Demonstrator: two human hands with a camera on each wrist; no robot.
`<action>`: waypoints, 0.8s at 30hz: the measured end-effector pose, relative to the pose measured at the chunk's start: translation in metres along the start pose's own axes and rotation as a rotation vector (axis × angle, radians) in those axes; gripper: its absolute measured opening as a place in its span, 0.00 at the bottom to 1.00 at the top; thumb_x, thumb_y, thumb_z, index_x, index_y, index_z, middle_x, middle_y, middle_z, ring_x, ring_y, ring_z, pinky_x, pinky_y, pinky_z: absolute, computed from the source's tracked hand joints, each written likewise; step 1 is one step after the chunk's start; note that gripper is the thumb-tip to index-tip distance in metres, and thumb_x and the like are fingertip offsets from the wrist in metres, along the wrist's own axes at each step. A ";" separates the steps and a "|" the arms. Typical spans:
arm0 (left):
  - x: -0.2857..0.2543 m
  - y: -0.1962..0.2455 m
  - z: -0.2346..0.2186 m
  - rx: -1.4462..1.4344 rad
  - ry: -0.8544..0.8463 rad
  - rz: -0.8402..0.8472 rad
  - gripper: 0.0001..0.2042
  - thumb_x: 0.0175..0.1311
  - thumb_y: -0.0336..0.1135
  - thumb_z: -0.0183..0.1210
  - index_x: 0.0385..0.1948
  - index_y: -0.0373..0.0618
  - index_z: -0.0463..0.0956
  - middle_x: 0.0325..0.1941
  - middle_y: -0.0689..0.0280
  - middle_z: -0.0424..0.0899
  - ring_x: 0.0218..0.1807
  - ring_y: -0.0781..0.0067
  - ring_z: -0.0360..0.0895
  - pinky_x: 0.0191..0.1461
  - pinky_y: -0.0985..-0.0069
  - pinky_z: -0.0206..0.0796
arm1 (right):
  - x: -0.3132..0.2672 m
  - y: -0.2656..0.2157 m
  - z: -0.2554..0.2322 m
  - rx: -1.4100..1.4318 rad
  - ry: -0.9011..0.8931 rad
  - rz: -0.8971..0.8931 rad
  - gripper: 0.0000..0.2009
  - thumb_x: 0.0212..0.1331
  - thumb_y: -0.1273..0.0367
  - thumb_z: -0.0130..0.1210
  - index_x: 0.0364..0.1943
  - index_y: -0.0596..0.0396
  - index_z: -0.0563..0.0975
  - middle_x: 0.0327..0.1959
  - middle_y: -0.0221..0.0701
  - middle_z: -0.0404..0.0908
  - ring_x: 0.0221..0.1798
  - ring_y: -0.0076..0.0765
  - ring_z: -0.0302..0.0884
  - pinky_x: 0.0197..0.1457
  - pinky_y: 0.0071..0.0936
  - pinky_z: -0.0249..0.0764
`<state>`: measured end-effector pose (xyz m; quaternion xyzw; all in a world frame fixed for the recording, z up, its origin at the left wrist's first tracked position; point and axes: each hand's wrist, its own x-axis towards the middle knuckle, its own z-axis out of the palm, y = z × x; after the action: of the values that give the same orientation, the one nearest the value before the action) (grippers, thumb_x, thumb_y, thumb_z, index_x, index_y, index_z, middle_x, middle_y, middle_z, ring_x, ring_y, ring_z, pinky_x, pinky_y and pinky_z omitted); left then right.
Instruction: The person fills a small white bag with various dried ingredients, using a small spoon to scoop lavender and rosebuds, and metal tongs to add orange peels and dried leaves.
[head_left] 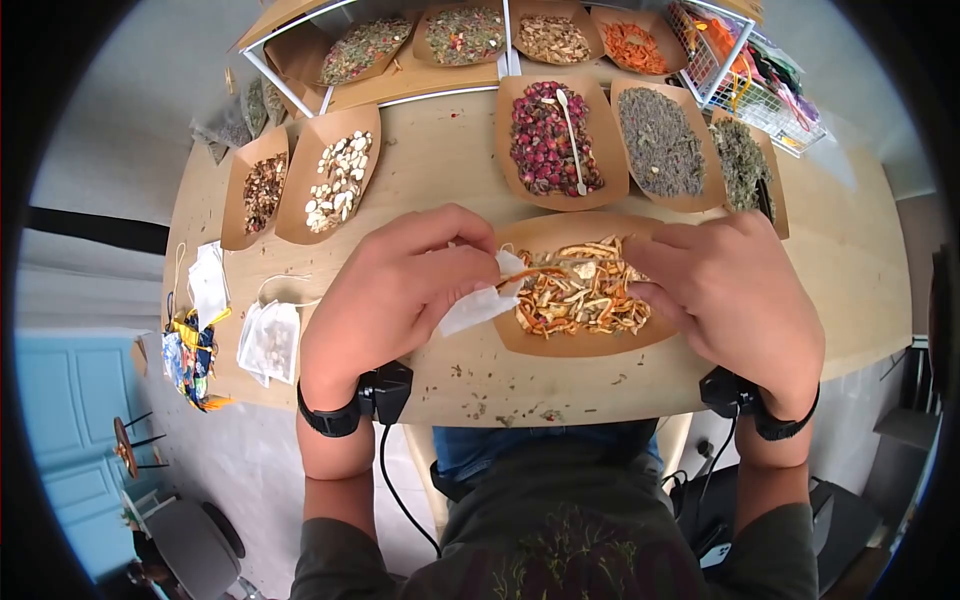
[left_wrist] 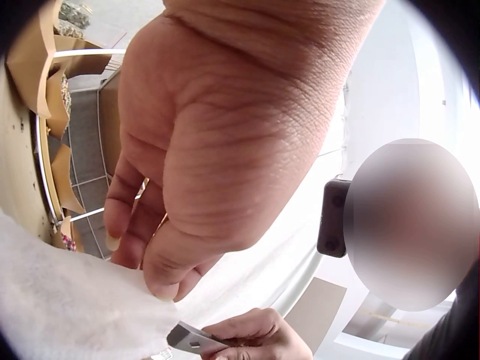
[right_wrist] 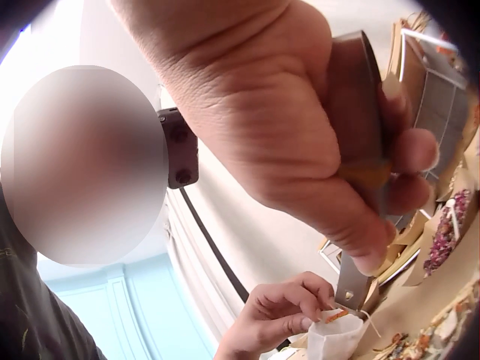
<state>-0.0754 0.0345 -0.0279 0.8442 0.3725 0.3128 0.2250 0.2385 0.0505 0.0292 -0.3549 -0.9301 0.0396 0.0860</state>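
Observation:
Over the near tray my left hand (head_left: 400, 285) pinches a small white tea bag (head_left: 475, 310) by its rim, its mouth toward the right. An orange strip of dried peel (right_wrist: 339, 316) shows at the bag's mouth in the right wrist view. My right hand (head_left: 730, 295) grips flat metal tongs (right_wrist: 352, 283), whose tip points at the bag; in the left wrist view the tongs' tip (left_wrist: 187, 337) is right beside the white cloth. Below both hands lies a brown paper tray (head_left: 545, 345) of sliced dried peel (head_left: 590, 305).
Paper trays of rosebuds (head_left: 545, 140), grey-green herb (head_left: 660, 135) and white slices (head_left: 340, 180) stand farther back. A white rack (head_left: 505, 70) with more trays lines the rear. At left lie tea bags (head_left: 270, 340) with strings. Crumbs (head_left: 490, 408) dot the front edge.

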 end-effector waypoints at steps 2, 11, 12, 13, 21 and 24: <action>-0.001 0.001 0.000 -0.003 -0.008 -0.011 0.08 0.63 0.18 0.69 0.40 0.40 0.87 0.49 0.61 0.86 0.46 0.59 0.87 0.49 0.68 0.79 | 0.009 -0.006 0.003 -0.133 -0.002 -0.056 0.07 0.56 0.70 0.69 0.36 0.54 0.83 0.30 0.34 0.84 0.35 0.51 0.85 0.36 0.46 0.75; -0.001 -0.001 0.001 -0.022 -0.009 -0.004 0.06 0.64 0.19 0.70 0.40 0.40 0.88 0.49 0.61 0.86 0.47 0.59 0.87 0.50 0.69 0.79 | 0.042 -0.019 0.013 -0.160 0.005 -0.262 0.08 0.54 0.69 0.68 0.38 0.52 0.86 0.35 0.33 0.88 0.39 0.46 0.89 0.38 0.41 0.80; -0.001 -0.001 0.000 -0.021 -0.009 -0.006 0.06 0.64 0.19 0.70 0.40 0.40 0.88 0.49 0.61 0.86 0.47 0.59 0.87 0.50 0.68 0.79 | 0.042 -0.019 0.015 -0.163 0.004 -0.263 0.08 0.54 0.69 0.68 0.38 0.52 0.86 0.35 0.33 0.88 0.39 0.46 0.89 0.38 0.41 0.80; -0.001 -0.001 -0.001 -0.019 -0.004 -0.009 0.06 0.64 0.19 0.70 0.40 0.40 0.88 0.49 0.61 0.86 0.47 0.59 0.87 0.50 0.68 0.79 | 0.043 -0.019 0.017 -0.123 -0.028 -0.214 0.10 0.54 0.68 0.69 0.40 0.53 0.86 0.36 0.34 0.88 0.40 0.48 0.89 0.39 0.42 0.80; -0.004 -0.003 -0.008 -0.005 0.021 -0.001 0.06 0.64 0.19 0.69 0.39 0.40 0.87 0.48 0.60 0.87 0.46 0.59 0.88 0.50 0.68 0.79 | 0.007 0.009 -0.008 0.098 -0.079 0.062 0.18 0.57 0.67 0.74 0.51 0.56 0.86 0.39 0.40 0.89 0.45 0.58 0.88 0.47 0.50 0.81; -0.004 0.000 -0.013 -0.021 0.068 0.025 0.04 0.66 0.20 0.67 0.38 0.39 0.87 0.47 0.58 0.88 0.46 0.58 0.88 0.50 0.67 0.79 | -0.009 0.025 0.007 0.087 -0.169 0.146 0.17 0.57 0.66 0.74 0.50 0.56 0.87 0.42 0.40 0.88 0.47 0.56 0.88 0.51 0.50 0.82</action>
<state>-0.0870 0.0331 -0.0199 0.8354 0.3662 0.3478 0.2171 0.2598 0.0631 0.0182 -0.4129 -0.9031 0.1161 0.0194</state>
